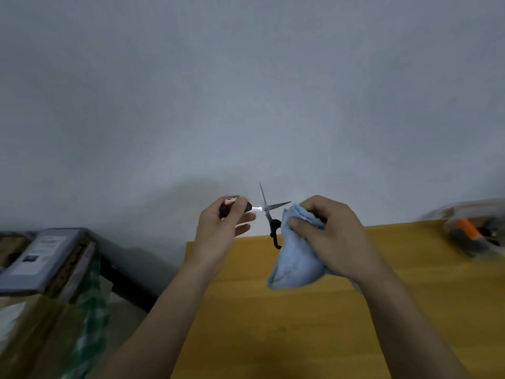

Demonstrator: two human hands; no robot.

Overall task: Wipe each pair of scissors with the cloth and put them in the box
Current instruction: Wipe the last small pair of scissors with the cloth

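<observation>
My left hand (pixel 222 228) grips one dark handle of a pair of scissors (pixel 269 212) and holds them up above the far edge of the table. The blades are spread wide: one points up, the other points right toward the cloth. The second black handle hangs down beside the cloth. My right hand (pixel 332 236) holds a bunched light-blue cloth (pixel 295 258) just right of the scissors, its top near the right-pointing blade tip. A clear plastic box (pixel 476 233) with orange and dark items inside sits blurred at the far right.
The yellow wooden table (pixel 300 324) fills the lower middle and right, against a grey wall. Cardboard boxes (pixel 35 318), a grey flat package (pixel 41 258) and green checked fabric (pixel 93 305) are stacked to the left of the table.
</observation>
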